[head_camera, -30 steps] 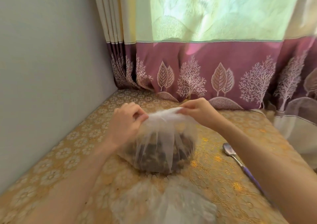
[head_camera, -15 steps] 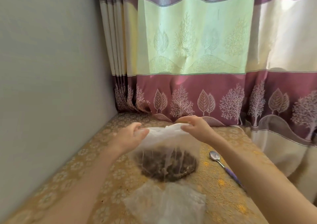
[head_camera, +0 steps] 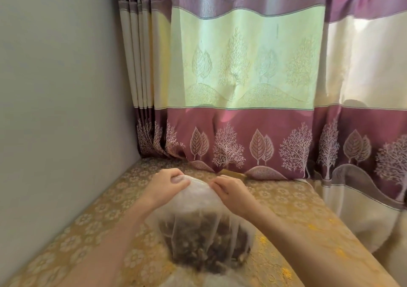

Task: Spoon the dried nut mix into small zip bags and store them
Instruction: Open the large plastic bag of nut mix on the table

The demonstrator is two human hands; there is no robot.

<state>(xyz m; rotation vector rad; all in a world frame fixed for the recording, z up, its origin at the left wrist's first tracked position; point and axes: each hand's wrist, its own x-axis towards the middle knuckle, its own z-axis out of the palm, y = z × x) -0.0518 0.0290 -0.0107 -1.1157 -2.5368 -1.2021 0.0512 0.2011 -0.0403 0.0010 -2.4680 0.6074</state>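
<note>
One big clear bag of dark nut mix sits on the gold flowered cloth, in the middle and close to the viewer. Two hands work at its gathered top. A second sheet of clear plastic shows at the bottom edge, too cut off to tell what it is.

The left hand comes in from the lower left, fingers curled, pinching the bag's mouth at its left side. The right hand comes in from the lower right, forearm across the cloth, fingers curled and pinching the mouth at its right side. The two hands are near each other, with the plastic stretched between them and pulled up above the mix.

One curtain with tree and leaf prints hangs behind, and a plain wall stands on the left
</note>
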